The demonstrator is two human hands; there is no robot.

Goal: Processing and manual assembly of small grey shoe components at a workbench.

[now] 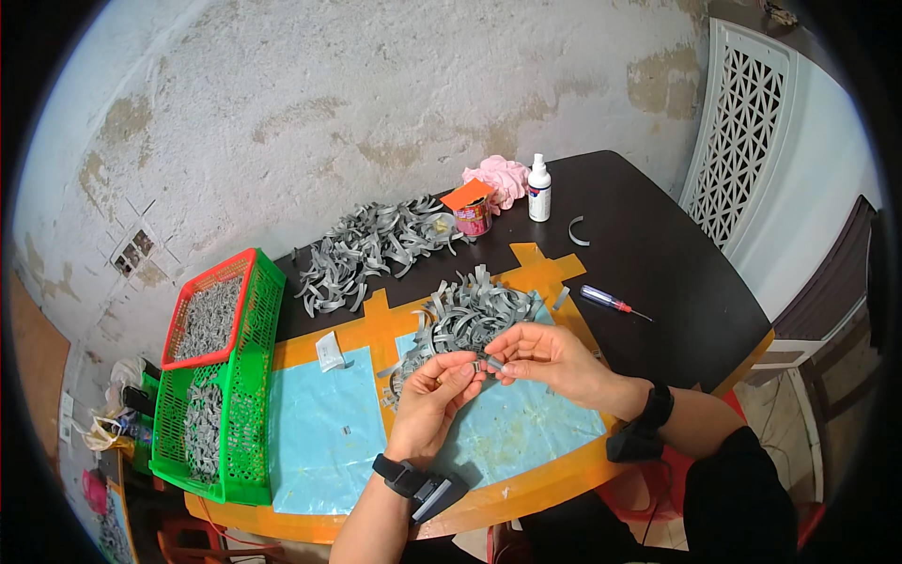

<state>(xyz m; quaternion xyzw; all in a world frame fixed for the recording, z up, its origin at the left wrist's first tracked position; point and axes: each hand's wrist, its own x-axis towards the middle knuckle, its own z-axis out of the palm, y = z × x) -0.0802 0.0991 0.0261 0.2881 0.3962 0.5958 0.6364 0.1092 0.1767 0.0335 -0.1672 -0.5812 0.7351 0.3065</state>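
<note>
My left hand (434,393) and my right hand (554,362) meet over the near side of the table, fingertips almost touching. Between right thumb and forefinger is a short grey curved strip (493,361). The left fingers pinch a small grey piece (478,366) against its end; its exact kind is too small to tell. Just beyond the hands lies a heap of grey curved strips (470,315), partly on a light blue sheet (526,423) taped down with orange tape. A second, larger pile of such strips (362,254) spreads further back on the dark table.
A red basket (246,282) sits atop a green basket (249,423) at the left, both holding small grey pieces. Toward the back stand a tin (474,221), a pink cloth (498,179) and a white bottle (539,193). A screwdriver (606,299) and a lone strip (578,232) lie right.
</note>
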